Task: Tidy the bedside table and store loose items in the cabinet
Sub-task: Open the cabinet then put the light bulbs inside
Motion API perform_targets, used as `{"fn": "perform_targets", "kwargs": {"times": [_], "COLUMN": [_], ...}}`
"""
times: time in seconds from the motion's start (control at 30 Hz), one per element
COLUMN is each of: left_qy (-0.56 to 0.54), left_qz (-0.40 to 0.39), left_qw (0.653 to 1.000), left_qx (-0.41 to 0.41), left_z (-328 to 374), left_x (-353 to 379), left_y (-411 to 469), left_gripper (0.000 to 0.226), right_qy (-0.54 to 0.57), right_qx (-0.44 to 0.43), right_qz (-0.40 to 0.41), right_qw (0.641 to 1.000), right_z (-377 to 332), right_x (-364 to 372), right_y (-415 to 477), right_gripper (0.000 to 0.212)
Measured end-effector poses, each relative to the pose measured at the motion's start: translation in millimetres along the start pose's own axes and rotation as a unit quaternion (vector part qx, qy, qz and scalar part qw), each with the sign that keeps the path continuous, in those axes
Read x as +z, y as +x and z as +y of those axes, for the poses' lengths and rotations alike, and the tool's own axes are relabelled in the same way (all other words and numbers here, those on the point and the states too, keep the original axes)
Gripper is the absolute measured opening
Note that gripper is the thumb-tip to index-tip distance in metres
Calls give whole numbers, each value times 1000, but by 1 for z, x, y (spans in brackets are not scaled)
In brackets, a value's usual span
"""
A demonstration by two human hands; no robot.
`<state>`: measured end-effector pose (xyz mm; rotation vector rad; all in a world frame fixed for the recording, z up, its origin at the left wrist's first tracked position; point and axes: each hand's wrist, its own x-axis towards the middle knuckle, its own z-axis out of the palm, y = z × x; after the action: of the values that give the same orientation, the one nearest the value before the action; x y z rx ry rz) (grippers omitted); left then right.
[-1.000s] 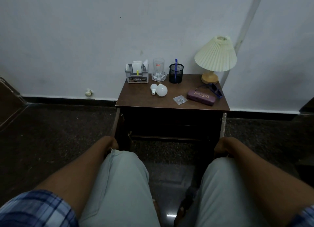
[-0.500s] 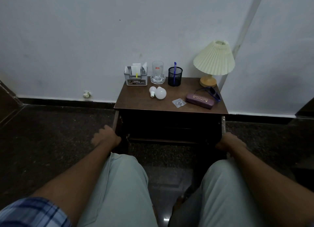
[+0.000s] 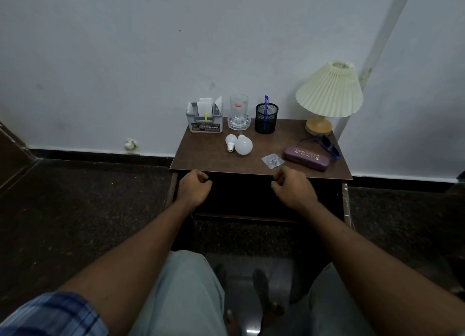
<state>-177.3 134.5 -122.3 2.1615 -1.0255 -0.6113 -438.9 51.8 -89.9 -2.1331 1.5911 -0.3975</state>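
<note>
A brown bedside table [image 3: 208,156] stands against the wall, its dark cabinet opening [image 3: 241,197] below. On top lie two white bulbs [image 3: 240,144], a small clear packet [image 3: 272,160], a purple glasses case [image 3: 306,157] and blue sunglasses [image 3: 327,145]. My left hand [image 3: 195,187] hovers just below the table's front edge at its left, fingers curled with nothing in them. My right hand [image 3: 293,186] is at the front edge near the packet, loosely curled and empty too.
At the back of the table stand a grey organiser with papers [image 3: 205,120], a glass on a dish [image 3: 239,115], a black mesh pen cup with a blue pen [image 3: 266,117] and a lamp [image 3: 328,96]. Dark floor lies on both sides; my knees are below.
Both hands have lifted off my knees and moved forward and inward to the table's front edge. The view has come closer to the table.
</note>
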Motion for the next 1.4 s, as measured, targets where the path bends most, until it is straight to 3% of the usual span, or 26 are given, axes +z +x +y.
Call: {"fn": "perform_targets", "kwargs": {"times": [0.17,0.37,0.53,0.73,0.9,1.2,1.4], "left_qy": [-128,-165,-154,-140,-123,-223,-338], "left_qz": [30,52,27,-63,-102,-14,-29], "left_qw": [991,985,987,986,982,973,941], "left_qx": [0,3,40,70,101,62,18], "left_z": [16,34,49,59,58,40,27], "left_x": [22,37,51,58,65,65,47], "left_y": [37,103,149,188,201,185,148], "left_gripper": [14,26,38,52,35,21,23], "right_qy": [60,100,65,27,41,80,253], "right_qx": [-70,-68,-68,-53,-51,-62,-67], "right_qz": [-1,39,54,76,88,143,138], "right_qw": [996,992,994,995,994,985,955], "right_z": [-41,-79,-89,-96,-96,-92,-83], "right_x": [39,81,109,127,133,136,135], "right_y": [30,72,103,130,144,151,128], "right_gripper": [12,21,26,29,28,21,17]}}
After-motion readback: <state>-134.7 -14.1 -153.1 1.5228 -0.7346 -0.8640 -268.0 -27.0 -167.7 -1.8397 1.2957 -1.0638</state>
